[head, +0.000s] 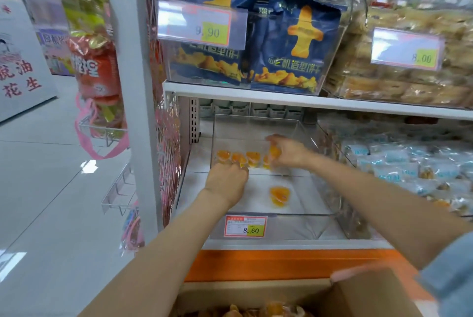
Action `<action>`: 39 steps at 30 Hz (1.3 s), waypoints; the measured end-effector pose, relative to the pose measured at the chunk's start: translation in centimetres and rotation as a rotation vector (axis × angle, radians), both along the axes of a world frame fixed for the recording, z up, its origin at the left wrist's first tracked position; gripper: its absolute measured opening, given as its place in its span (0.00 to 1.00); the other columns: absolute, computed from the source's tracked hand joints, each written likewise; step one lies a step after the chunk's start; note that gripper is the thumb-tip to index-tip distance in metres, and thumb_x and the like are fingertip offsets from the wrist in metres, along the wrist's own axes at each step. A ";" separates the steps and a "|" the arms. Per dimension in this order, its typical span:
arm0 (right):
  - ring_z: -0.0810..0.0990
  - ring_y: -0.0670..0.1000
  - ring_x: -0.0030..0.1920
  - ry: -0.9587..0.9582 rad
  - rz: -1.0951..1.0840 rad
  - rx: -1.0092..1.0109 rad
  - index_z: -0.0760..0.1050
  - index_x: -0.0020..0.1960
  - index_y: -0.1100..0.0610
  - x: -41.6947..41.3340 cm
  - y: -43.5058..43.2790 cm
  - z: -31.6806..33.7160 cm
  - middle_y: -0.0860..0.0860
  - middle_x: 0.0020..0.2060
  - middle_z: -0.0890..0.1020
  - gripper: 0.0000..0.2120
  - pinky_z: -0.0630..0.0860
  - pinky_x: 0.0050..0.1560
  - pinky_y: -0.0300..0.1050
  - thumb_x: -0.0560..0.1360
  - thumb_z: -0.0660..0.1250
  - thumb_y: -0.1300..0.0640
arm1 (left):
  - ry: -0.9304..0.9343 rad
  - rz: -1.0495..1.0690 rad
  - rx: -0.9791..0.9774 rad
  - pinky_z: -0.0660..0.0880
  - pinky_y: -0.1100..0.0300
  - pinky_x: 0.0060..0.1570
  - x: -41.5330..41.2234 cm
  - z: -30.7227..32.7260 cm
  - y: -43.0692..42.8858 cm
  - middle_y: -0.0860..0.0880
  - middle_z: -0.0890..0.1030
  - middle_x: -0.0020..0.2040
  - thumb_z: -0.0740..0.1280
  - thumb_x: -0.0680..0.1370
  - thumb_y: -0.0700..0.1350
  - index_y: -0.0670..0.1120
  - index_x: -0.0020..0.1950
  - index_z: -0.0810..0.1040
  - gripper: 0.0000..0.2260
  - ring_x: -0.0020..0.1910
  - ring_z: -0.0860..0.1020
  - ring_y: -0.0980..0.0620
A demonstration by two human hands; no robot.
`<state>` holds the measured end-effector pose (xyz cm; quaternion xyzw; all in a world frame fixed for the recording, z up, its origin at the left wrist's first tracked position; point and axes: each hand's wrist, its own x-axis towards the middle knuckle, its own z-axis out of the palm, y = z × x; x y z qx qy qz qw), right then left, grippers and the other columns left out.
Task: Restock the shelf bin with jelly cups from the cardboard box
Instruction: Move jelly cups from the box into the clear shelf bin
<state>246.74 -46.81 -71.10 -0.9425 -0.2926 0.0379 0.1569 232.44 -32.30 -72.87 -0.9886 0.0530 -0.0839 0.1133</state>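
A clear plastic shelf bin (281,222) sits on the lower shelf with an 8.60 price tag (245,225) on its front. A row of orange jelly cups (253,158) lines its back wall, and one more jelly cup (279,196) lies alone on the bin floor. My left hand (226,182) reaches into the bin at the left end of the row, fingers curled down over the cups there. My right hand (288,151) holds an orange jelly cup (274,153) at the right end of the row. The open cardboard box (358,296) with more cups is at the bottom edge.
A bin of blue biscuit bags (289,47) stands on the shelf above, close over the bin. Pale blue packets (409,170) fill the neighbouring bin to the right. A white upright post (133,86) with hanging snack bags (97,73) is on the left, beside the aisle floor.
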 end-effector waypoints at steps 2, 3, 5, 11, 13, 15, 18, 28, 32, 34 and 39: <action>0.69 0.54 0.66 -0.054 0.034 -0.266 0.65 0.71 0.56 1.5 -0.5 1.9 0.55 0.68 0.69 0.29 0.66 0.63 0.41 0.72 0.70 0.57 | 0.052 0.008 -0.144 0.71 0.53 0.54 0.5 -0.1 -0.4 0.41 0.75 0.63 0.61 0.78 0.42 0.42 0.65 0.70 0.15 0.61 0.73 0.41; 0.72 0.55 0.61 -0.052 0.054 -0.345 0.67 0.67 0.57 2.1 -0.6 2.4 0.56 0.63 0.72 0.25 0.69 0.59 0.43 0.72 0.69 0.58 | 0.106 0.006 -0.270 0.70 0.52 0.57 0.9 -0.5 -0.6 0.41 0.72 0.66 0.63 0.78 0.45 0.43 0.67 0.68 0.18 0.64 0.71 0.41; 0.73 0.54 0.50 -0.044 0.066 -0.418 0.69 0.56 0.54 3.1 -1.0 2.7 0.53 0.50 0.73 0.16 0.70 0.44 0.42 0.71 0.67 0.62 | 0.249 -0.008 -0.549 0.68 0.49 0.62 2.0 -1.5 -1.3 0.43 0.65 0.71 0.67 0.76 0.49 0.45 0.72 0.61 0.28 0.68 0.66 0.42; 0.70 0.57 0.64 -0.130 0.041 -0.541 0.61 0.71 0.58 4.4 -0.8 1.1 0.57 0.67 0.67 0.28 0.69 0.61 0.43 0.74 0.65 0.61 | 0.506 -0.110 -0.751 0.64 0.44 0.68 5.9 -3.4 -3.5 0.48 0.58 0.74 0.75 0.70 0.47 0.56 0.75 0.55 0.40 0.71 0.61 0.43; 0.69 0.58 0.64 -0.126 0.007 -0.610 0.61 0.71 0.59 5.3 -1.0 0.2 0.59 0.67 0.65 0.27 0.70 0.63 0.48 0.74 0.65 0.60 | 0.566 -0.142 -0.668 0.63 0.44 0.68 6.8 -3.5 -3.9 0.49 0.57 0.75 0.74 0.71 0.45 0.57 0.75 0.55 0.39 0.72 0.61 0.43; 0.70 0.58 0.63 -0.143 -0.002 -0.624 0.61 0.70 0.57 6.1 -1.4 -0.5 0.59 0.66 0.65 0.28 0.71 0.61 0.48 0.73 0.66 0.61 | 0.582 -0.183 -0.545 0.64 0.45 0.68 7.3 -3.6 -4.2 0.48 0.59 0.74 0.73 0.72 0.45 0.57 0.75 0.57 0.37 0.71 0.62 0.43; 0.71 0.58 0.63 -0.209 -0.007 -0.602 0.62 0.70 0.56 6.8 -1.8 -1.5 0.58 0.64 0.69 0.26 0.70 0.62 0.47 0.74 0.65 0.61 | 0.532 -0.233 -0.476 0.67 0.47 0.65 7.9 -3.8 -4.8 0.47 0.64 0.70 0.71 0.74 0.45 0.54 0.73 0.61 0.31 0.68 0.66 0.43; 0.74 0.61 0.57 -0.221 -0.110 -0.462 0.68 0.63 0.64 7.9 -1.4 -5.3 0.62 0.60 0.70 0.15 0.72 0.57 0.49 0.77 0.58 0.65 | 0.343 -0.264 -0.611 0.69 0.54 0.57 7.9 -4.5 -5.5 0.45 0.72 0.65 0.72 0.73 0.45 0.47 0.67 0.67 0.25 0.61 0.72 0.43; 0.75 0.60 0.57 -0.169 -0.119 -0.421 0.73 0.59 0.65 7.8 -1.5 -5.3 0.62 0.60 0.70 0.13 0.72 0.57 0.45 0.75 0.61 0.66 | 0.342 -0.075 -0.620 0.69 0.52 0.59 7.9 -4.8 -4.9 0.42 0.64 0.68 0.72 0.72 0.49 0.48 0.71 0.63 0.30 0.62 0.71 0.39; 0.74 0.60 0.58 -0.149 -0.137 -0.386 0.72 0.60 0.64 7.7 -1.6 -5.2 0.62 0.60 0.71 0.14 0.72 0.58 0.46 0.76 0.61 0.64 | 0.344 0.097 -0.739 0.70 0.51 0.61 8.1 -4.9 -4.5 0.40 0.59 0.71 0.73 0.71 0.49 0.46 0.71 0.63 0.32 0.64 0.70 0.38; 0.75 0.60 0.58 -0.185 -0.130 -0.245 0.71 0.63 0.61 5.8 -1.2 -3.5 0.61 0.60 0.73 0.16 0.72 0.58 0.44 0.76 0.62 0.63 | 0.365 0.388 -1.315 0.81 0.53 0.42 8.2 -4.5 -4.2 0.40 0.69 0.65 0.72 0.72 0.41 0.41 0.70 0.63 0.30 0.52 0.77 0.43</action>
